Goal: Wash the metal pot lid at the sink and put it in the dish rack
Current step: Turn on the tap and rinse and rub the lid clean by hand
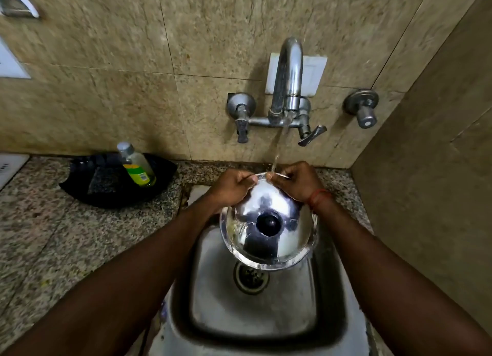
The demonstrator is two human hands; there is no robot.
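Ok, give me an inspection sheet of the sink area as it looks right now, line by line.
Surface: speckled granite counter around a steel sink; drain open.
Job's things: metal pot lid tilted over the sink, black knob facing the camera; water from the tap hits its top rim. No dish rack in view.
Clutter: soap bottle lying in a black tray on the counter to the left.
Grippers: left hand and right hand both grip the lid's upper rim; red thread on the right wrist.
Cables: nothing seen.
Surroundings: beige tiled wall; separate valve right of the tap.
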